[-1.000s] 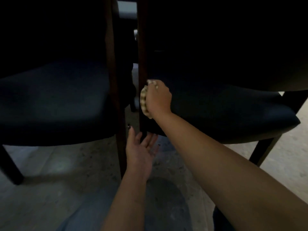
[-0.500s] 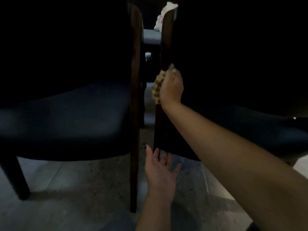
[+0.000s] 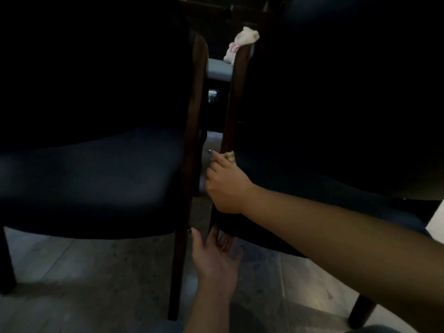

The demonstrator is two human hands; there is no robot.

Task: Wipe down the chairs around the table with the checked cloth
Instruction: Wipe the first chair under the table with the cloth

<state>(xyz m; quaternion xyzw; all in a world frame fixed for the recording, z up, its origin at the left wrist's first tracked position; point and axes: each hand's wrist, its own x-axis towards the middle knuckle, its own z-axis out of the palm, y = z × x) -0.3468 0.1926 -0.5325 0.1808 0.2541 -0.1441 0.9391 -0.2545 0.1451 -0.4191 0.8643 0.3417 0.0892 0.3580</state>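
Two dark blue upholstered chairs with dark wooden legs stand side by side, the left chair [image 3: 91, 179] and the right chair [image 3: 336, 145]. My right hand [image 3: 225, 186] presses the checked cloth [image 3: 229, 156] against the right chair's wooden upright [image 3: 234, 97], at seat height. Only a beige corner of the cloth shows above my fingers. My left hand [image 3: 216, 260] hangs lower, fingers spread, its fingertips at the bottom of the same chair's leg under the seat edge. It holds nothing.
The left chair's wooden leg [image 3: 185, 188] stands close to my hands, leaving a narrow gap. A pale cloth item with a pink bow [image 3: 240, 43] lies on the table edge beyond. Grey tiled floor [image 3: 96, 272] lies below. The scene is dim.
My right hand with the cloth slid down the chair's upright from higher up to seat level. My left hand stays low by the leg. The view shifted slightly.
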